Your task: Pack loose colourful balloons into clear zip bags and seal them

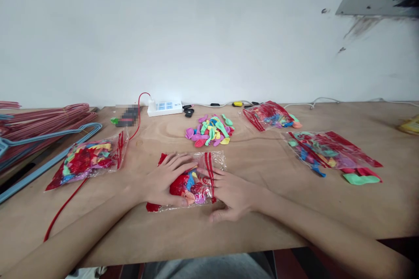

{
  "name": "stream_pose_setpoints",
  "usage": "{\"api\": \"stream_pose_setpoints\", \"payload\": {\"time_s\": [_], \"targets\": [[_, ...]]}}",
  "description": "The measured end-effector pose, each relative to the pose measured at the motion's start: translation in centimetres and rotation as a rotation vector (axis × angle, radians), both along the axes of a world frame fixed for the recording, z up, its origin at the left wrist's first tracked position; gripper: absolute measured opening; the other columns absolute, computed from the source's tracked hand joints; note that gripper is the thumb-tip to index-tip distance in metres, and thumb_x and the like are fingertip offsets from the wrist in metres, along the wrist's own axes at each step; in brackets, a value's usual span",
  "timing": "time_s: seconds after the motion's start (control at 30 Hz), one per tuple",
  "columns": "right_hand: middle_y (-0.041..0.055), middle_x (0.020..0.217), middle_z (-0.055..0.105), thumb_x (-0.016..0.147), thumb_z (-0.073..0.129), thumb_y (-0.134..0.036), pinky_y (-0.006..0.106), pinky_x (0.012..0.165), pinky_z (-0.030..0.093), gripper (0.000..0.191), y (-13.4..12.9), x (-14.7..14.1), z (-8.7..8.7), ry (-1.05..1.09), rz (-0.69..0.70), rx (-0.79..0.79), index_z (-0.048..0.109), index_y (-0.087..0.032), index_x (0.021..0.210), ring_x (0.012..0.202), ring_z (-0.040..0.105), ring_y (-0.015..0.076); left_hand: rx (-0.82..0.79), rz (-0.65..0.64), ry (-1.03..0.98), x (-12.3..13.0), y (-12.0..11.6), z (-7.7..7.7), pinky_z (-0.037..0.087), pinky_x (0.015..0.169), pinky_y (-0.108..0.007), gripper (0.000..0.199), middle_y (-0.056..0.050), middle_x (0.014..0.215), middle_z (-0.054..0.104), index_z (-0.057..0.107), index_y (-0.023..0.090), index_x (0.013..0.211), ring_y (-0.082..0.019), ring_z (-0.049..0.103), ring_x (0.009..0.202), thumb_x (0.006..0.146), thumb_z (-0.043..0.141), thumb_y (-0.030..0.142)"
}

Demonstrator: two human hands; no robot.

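A clear plastic bag with red bands (200, 192) lies flat in front of me, with balloons of several colours inside. Spread over its left side is my left hand (168, 178), fingers stretched out and pressing on the plastic. My right hand (234, 194) rests flat across the bag's right end, by the red stripes, its thumb apart on the table. Neither hand grips anything. Beyond the bag sits a loose pile of balloons (211, 130) in pink, purple, green, yellow and red.
Other balloon bags lie at the left (88, 159), back right (270, 115) and right (330, 150), where a loose green balloon (360, 178) is nearby. A white power strip (165, 108) with a red cable (65, 209) stands by the wall. Hangers (49, 135) crowd the left edge.
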State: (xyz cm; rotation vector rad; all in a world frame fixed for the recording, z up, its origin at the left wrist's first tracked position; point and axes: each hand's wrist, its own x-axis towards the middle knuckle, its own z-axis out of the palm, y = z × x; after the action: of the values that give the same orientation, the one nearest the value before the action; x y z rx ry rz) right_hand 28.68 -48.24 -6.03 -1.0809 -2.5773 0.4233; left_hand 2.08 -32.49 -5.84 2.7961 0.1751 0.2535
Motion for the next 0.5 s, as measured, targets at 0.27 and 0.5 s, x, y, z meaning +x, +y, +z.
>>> {"api": "stream_pose_setpoints", "payload": {"time_s": [0.27, 0.5], "targets": [[0.0195, 0.154, 0.064, 0.099, 0.067, -0.054, 0.057, 0.132, 0.029, 0.071, 0.4, 0.8, 0.7, 0.144, 0.026, 0.096, 0.056, -0.016, 0.158, 0.156, 0.045, 0.0349, 0.02, 0.002, -0.003, 0.0, 0.1, 0.2, 0.025, 0.129, -0.068, 0.116, -0.017, 0.175, 0.033, 0.025, 0.032, 0.174, -0.047, 0.032, 0.159, 0.083, 0.075, 0.083], [0.0113, 0.13, 0.079, 0.109, 0.047, -0.027, 0.049, 0.112, 0.054, 0.038, 1.6, 3.5, -0.8, 0.322, -0.191, 0.293, 0.071, -0.024, 0.138, 0.123, 0.072, 0.0272, 0.085, 0.097, 0.015, -0.9, 2.0, 0.9, 0.028, 0.127, -0.07, 0.118, -0.018, 0.174, 0.036, 0.032, 0.032, 0.171, -0.05, 0.034, 0.158, 0.077, 0.077, 0.086]]}}
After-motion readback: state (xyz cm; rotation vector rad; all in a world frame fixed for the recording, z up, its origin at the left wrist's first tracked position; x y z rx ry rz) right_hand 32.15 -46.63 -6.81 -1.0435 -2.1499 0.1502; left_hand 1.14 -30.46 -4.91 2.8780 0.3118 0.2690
